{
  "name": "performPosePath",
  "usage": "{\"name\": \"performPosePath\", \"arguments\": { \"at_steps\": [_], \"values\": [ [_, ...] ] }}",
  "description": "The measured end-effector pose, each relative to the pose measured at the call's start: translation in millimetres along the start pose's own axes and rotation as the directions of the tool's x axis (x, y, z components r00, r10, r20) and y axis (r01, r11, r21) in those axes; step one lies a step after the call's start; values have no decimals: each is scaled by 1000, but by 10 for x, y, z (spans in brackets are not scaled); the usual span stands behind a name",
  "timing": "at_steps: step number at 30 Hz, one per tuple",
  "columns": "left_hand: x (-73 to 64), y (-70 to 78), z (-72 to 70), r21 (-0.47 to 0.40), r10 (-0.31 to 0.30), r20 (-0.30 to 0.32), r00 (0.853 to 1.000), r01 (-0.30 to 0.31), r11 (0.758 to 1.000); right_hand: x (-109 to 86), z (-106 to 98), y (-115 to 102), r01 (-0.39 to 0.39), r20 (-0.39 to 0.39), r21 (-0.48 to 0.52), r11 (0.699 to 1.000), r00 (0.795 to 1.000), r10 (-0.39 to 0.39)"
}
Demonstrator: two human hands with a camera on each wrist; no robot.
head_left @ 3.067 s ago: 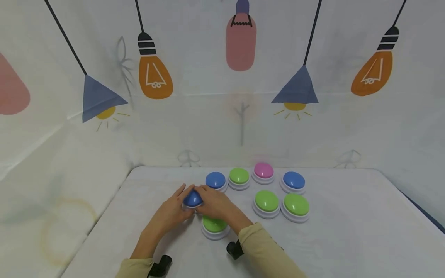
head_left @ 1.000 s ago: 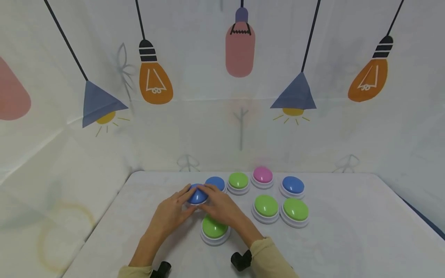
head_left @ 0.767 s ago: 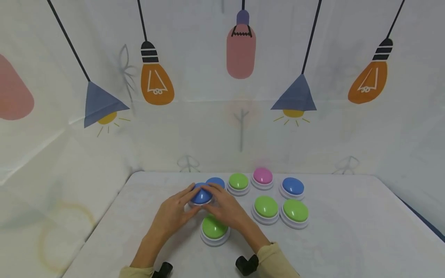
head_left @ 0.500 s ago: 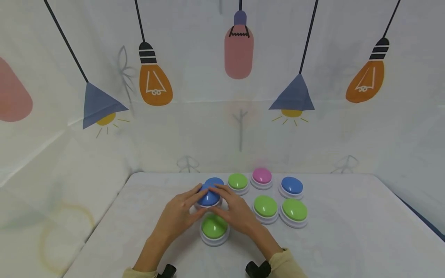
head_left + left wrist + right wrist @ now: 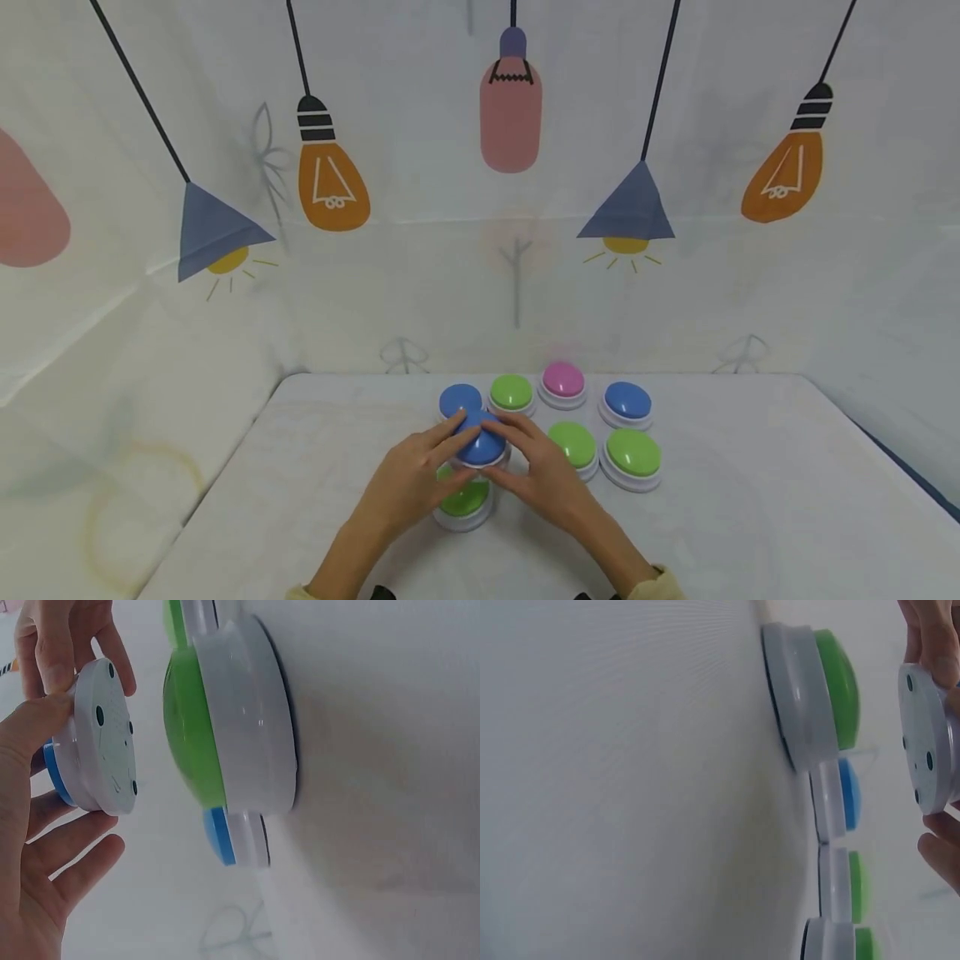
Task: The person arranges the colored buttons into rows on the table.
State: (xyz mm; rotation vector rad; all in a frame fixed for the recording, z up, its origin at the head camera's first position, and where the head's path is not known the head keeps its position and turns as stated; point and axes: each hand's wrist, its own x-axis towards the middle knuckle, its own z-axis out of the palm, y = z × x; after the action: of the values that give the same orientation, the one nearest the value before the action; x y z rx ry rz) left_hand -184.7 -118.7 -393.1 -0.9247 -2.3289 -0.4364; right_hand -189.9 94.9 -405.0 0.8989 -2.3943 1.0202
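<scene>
Both hands hold a round push button [image 5: 482,452] with a blue dome and white base. My left hand [image 5: 411,475] grips its left side and my right hand [image 5: 553,485] its right side, fingers and thumbs around the rim. In the left wrist view the base's underside [image 5: 109,742] faces out with dark round feet, raised off the table. A green button [image 5: 467,500] sits just below the hands, partly covered by the left thumb. Another blue button [image 5: 459,400] stands behind the held one.
A green button [image 5: 512,392] and a pink button [image 5: 563,379] stand along the back. To the right are a blue button [image 5: 627,402] and two green buttons, one [image 5: 573,443] beside the other [image 5: 633,452]. The white table [image 5: 757,500] meets a lamp-patterned backdrop [image 5: 420,275].
Both hands have carried the blue button rightward, from left of the near green button to behind and right of it. The other buttons keep their places; the head view has shifted slightly.
</scene>
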Motion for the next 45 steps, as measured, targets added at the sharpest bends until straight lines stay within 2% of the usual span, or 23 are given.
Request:
{"name": "performPosePath", "arguments": {
  "at_steps": [5,15,18,22,32,36,40,45],
  "values": [
    [-1,101,57,-2,34,21,999,-34,999,-145,-71,18,-7,-1,-27,1000,1000,7],
    [-9,284,173,-64,97,10,995,-96,993,-373,-201,47,-2,-23,-101,995,1000,0],
    [-11,338,217,-57,118,14,993,-117,991,-436,-254,48,-13,-18,-125,992,1000,11],
    [-11,414,253,-49,140,53,989,-137,989,-519,-319,47,-29,4,-153,988,1000,30],
    [-5,528,303,-98,110,203,973,-91,991,-685,-386,90,-52,42,-141,989,997,58],
    [-9,547,325,-96,106,220,970,-86,992,-732,-361,107,-80,46,-78,994,995,84],
    [-20,553,360,-117,100,237,966,-74,990,-764,-345,104,-161,91,-3,987,983,161],
    [-11,557,388,-124,95,276,957,-62,990,-775,-346,119,-211,133,-2,978,969,209]
  ]
}}
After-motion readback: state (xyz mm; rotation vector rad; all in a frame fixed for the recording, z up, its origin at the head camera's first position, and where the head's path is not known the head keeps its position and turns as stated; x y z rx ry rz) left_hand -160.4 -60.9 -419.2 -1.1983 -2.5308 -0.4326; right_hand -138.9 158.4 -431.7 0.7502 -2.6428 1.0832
